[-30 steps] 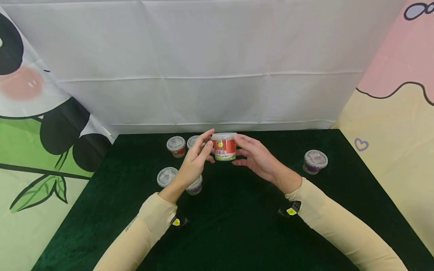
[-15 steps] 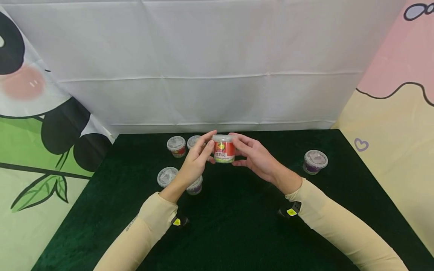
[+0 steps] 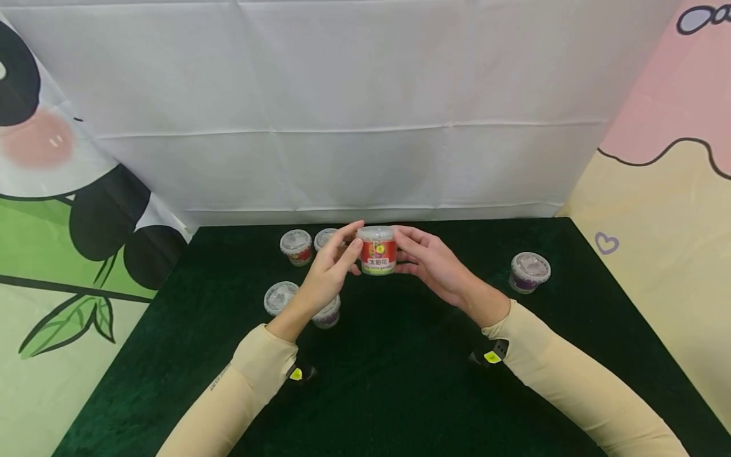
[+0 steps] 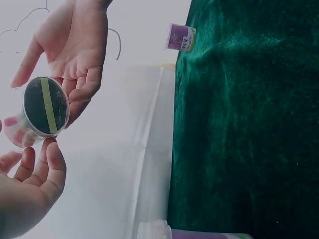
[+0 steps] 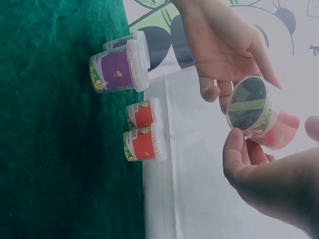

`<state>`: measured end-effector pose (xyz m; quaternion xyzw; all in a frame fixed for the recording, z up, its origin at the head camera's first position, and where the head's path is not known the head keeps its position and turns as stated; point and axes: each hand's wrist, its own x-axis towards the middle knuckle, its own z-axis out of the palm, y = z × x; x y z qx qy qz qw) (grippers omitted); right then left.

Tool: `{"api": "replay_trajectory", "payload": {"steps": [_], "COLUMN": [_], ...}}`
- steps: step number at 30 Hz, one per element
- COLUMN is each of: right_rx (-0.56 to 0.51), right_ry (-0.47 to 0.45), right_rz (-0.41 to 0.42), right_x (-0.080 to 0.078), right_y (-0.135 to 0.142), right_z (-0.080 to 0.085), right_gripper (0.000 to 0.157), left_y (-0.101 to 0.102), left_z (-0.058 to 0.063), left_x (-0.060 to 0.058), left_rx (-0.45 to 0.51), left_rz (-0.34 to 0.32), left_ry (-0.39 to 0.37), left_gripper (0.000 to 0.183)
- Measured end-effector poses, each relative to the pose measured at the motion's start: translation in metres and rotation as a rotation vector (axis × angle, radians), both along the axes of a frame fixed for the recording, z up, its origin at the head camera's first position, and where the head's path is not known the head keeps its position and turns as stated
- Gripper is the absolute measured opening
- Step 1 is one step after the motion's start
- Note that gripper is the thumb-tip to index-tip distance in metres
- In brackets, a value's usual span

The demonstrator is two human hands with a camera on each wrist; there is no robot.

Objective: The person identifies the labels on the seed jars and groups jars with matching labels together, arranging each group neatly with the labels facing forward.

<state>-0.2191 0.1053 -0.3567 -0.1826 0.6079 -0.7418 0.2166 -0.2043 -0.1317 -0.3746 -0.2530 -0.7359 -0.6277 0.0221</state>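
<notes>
A small clear plastic tub with a red label and white lettering (image 3: 378,254) is held upright above the back of the table, between both hands. My left hand (image 3: 327,273) pinches its left side with thumb and fingers. From the right, my right hand (image 3: 435,266) grips the other side, thumb near the lid's rim. The tub's dark base (image 4: 37,107), crossed by a yellow strip, faces the left wrist camera. The right wrist view also shows the tub's base (image 5: 244,117), fingertips around its edge.
Left of the hands stand lidded tubs: a red-labelled one (image 3: 297,247), one partly behind the left hand (image 3: 323,237), and two near the left wrist (image 3: 280,297), purple-labelled in the right wrist view (image 5: 117,69). Another purple tub (image 3: 530,273) stands right on the dark green cloth (image 3: 400,381).
The tub has turned between the fingers, bringing its lettering from the left toward the middle of its front. It also sits slightly lower. The right fingers have shifted a little; the arms stay nearly still.
</notes>
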Motion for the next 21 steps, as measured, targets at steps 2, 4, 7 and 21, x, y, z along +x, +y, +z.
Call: {"api": "replay_trajectory", "payload": {"steps": [2,4,7,21], "right_rx": [0.0,-0.001,0.0,0.008], "right_ry": [0.0,-0.002,0.002,0.004], "right_rz": [0.005,0.009,0.013,0.013], "right_x": [0.0001,0.0003,0.0004,-0.0028], "right_y": [-0.0006,-0.0012,-0.0016,-0.0017], "right_z": [0.0004,0.0007,0.0007,0.0007], "right_gripper": [0.053,0.053,0.053,0.052], "left_y": [-0.0001,-0.0003,-0.0006,-0.0017], "left_z": [0.0002,0.0004,0.0004,0.0032], "left_x": [0.0004,0.0007,0.0007,-0.0017], "left_rx": [-0.003,-0.004,-0.003,-0.03], "left_rz": [0.002,0.005,0.006,0.012], "left_ry": [0.003,0.004,0.001,-0.003], "left_gripper": [0.045,0.044,0.044,0.045]}}
